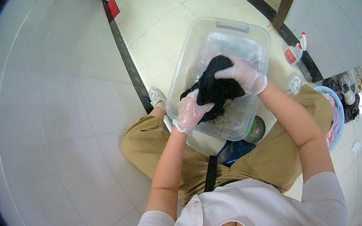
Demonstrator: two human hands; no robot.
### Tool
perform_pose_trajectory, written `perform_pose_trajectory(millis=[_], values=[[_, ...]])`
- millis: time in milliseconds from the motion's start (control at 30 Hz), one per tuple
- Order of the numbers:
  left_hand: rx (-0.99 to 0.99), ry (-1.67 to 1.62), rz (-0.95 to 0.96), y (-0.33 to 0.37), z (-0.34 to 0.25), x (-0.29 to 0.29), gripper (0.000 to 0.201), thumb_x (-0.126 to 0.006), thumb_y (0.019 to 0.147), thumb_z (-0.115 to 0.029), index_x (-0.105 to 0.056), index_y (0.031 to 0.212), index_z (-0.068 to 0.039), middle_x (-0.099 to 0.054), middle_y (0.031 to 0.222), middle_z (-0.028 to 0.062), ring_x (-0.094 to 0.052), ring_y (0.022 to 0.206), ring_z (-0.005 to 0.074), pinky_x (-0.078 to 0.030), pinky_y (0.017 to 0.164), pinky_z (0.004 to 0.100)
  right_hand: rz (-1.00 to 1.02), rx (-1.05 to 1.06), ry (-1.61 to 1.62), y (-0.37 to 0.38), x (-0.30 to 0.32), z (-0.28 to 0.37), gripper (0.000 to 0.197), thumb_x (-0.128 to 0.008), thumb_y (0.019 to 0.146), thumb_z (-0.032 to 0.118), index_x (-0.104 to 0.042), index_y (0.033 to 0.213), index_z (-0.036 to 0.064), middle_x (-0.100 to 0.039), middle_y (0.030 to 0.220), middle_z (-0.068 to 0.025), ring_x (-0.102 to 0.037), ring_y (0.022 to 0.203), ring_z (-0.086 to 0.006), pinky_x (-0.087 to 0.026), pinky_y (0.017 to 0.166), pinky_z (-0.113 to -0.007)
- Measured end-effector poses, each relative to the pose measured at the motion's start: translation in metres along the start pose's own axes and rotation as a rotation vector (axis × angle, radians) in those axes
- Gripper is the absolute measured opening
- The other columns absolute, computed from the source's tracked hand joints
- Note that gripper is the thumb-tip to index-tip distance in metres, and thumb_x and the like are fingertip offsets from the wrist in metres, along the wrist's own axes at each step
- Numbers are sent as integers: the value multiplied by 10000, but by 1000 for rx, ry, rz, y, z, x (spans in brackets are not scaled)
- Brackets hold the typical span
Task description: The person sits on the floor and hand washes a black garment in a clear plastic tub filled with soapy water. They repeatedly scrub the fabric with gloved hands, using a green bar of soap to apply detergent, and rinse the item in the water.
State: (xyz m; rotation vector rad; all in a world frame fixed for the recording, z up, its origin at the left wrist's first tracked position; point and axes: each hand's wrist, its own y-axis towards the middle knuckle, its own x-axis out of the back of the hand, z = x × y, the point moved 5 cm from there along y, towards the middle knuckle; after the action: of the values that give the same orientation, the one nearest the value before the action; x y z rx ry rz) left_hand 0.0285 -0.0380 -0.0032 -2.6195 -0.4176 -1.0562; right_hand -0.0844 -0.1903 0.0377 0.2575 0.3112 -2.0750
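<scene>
Both gloved hands, left hand (191,110) and right hand (242,74), are clamped on a bunched black cloth garment (216,87), held between them over the clear rectangular plastic tub (183,64) of sudsy water beneath; washing looks midway, rinsing apparently not yet done.

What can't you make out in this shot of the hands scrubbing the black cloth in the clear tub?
- Black cloth, head view: bunched and partly covered by the gloved left hand and right hand; what garment it is cannot be told.
- Clear tub: water level blurred by foam and glare.
- Dark round items under the tub: mostly hidden by it.
- Basin of laundry: partly hidden behind the knee.
</scene>
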Motion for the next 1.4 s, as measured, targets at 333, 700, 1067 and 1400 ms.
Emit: perform_pose_trajectory(millis=[333, 700, 1067, 1400], values=[[389, -1835, -153, 6, -28, -28, 411, -525, 867, -370, -583, 1103, -38, -627, 1058, 88, -596, 937, 231, -460, 881, 372, -294, 453, -316, -1, -16, -15, 249, -496, 749, 95, -551, 986, 41, -596, 871, -146, -586, 809, -257, -457, 791, -343], [217, -1107, -247, 18, -50, -11, 346, -560, 862, -295, -571, 1070, -19, -602, 1010, 59, -555, 930, 159, -432, 843, 296, -367, 192, -571, 19, 13, -44, 400, -486, 859, 370, -608, 799, -6, -571, 795, -274, -576, 781, -424, -462, 671, -416], [166, 4, 110, 23, 20, 45, 582, -682, 744, -455, -588, 1058, 26, -606, 1006, 179, -585, 911, 232, -469, 796, 330, -198, 73, -732, 3, 12, -93, 388, -457, 862, 338, -617, 745, 5, -583, 786, -264, -595, 741, -376, -458, 669, -423], [178, 449, -129, 8, 68, 5, 375, -613, 784, -412, -653, 854, -46, -627, 822, 160, -605, 805, 329, -473, 724, 406, -113, -514, -1237, -4, 73, -154, 396, -537, 812, 340, -648, 909, -28, -622, 960, -235, -600, 924, -366, -462, 839, -433]])
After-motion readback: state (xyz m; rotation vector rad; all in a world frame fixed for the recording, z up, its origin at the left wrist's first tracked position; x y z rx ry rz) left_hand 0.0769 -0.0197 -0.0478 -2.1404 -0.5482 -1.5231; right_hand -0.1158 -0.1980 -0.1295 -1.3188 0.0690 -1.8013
